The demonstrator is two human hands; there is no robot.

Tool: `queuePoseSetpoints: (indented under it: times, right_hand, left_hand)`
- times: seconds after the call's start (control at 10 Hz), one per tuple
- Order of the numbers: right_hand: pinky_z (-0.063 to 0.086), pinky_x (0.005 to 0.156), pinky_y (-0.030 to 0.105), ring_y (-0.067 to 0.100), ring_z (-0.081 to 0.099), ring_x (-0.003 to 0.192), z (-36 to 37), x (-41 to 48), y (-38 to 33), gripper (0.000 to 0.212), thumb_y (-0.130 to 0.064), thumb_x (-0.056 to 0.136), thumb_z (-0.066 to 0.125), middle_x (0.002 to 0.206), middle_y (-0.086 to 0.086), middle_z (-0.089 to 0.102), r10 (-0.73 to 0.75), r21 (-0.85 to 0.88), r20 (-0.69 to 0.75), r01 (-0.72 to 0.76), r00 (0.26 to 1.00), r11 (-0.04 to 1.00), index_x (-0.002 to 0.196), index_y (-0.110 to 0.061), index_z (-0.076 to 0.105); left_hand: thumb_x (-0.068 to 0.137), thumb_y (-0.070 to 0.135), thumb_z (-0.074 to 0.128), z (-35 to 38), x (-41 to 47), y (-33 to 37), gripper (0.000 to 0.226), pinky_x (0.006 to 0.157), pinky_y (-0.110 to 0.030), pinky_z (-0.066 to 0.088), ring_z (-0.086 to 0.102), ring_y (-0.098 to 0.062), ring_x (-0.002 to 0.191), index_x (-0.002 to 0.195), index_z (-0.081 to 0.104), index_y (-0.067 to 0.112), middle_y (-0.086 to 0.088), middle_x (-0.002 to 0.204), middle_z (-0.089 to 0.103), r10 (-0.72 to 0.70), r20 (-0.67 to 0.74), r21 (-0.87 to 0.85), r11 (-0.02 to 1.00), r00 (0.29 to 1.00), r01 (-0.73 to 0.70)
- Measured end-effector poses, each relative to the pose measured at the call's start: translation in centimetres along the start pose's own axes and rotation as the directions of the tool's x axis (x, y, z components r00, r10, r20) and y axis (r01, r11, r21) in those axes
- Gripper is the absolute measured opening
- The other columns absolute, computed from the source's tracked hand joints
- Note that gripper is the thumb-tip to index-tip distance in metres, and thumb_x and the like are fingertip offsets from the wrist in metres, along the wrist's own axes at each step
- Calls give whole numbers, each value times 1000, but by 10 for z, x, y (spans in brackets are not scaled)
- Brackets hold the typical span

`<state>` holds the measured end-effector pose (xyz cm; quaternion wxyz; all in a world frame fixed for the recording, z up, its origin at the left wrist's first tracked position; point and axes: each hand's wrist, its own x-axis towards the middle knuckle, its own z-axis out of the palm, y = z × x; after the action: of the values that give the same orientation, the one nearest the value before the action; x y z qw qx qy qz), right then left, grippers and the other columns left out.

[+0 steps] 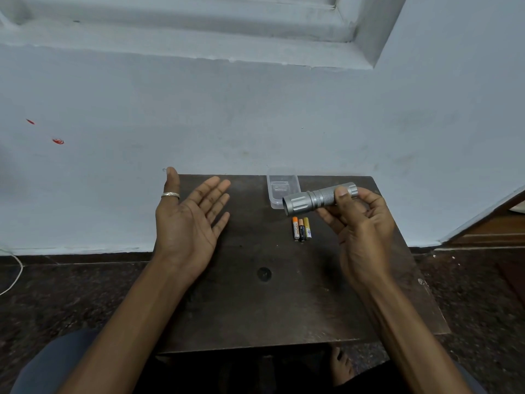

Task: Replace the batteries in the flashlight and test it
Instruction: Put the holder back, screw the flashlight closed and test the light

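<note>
My right hand grips a grey metal flashlight by its tail end and holds it level above the table, lens end pointing left. Three small batteries lie side by side on the dark wooden table, just below the flashlight's head. My left hand hovers over the table's left edge, palm up with fingers spread, a ring on the thumb, holding nothing.
A small clear plastic container sits at the table's far edge, partly behind the flashlight's head. A pale blue wall rises right behind the table. Dark stone floor surrounds it. A white cable lies on the floor at left.
</note>
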<state>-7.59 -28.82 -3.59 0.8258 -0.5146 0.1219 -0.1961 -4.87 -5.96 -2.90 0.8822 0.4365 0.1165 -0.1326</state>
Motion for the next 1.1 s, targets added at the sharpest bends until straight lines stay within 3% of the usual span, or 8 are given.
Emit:
queuePoseSetpoints:
  times: [0.6,0.9,1.0,1.1]
  right_hand:
    - [63,76,35,15,74,72,4,-5,-2,12,-6,94,65,76,5,75,34,-40,49,-32,998,999,97,-9,54]
    - [62,82,36,16,73,87,5,-4,-2,31,-4,94,63,87,2,74,16,11,37,-17,999,1000,123,-7,53]
    - [61,85,38,22,71,92,6,-4,0,29,-5,87,68,94,10,70,13,32,8,-13,1000,999,112,-8,54]
    - [58,86,35,29,70,99,7,-4,1,47,-16,72,79,103,21,66,4,54,-6,-3,1000,999,109,-6,52]
  left_hand:
    - [86,76,33,0,0,-1,78,116,-41,27,54,-15,129,131,59,18,1,128,67,-6,-8,6,1000,1000,6]
    - [88,72,38,-2,3,-2,75,117,-41,28,49,-15,133,134,55,14,-2,133,64,-47,-33,-28,999,998,46]
    - [87,73,39,-5,5,-4,74,116,-41,29,52,-15,130,132,57,16,0,130,66,-46,-52,7,999,998,46]
    - [87,72,38,-5,4,-6,73,114,-41,32,56,-16,126,129,60,16,0,126,69,-27,-81,31,999,996,30]
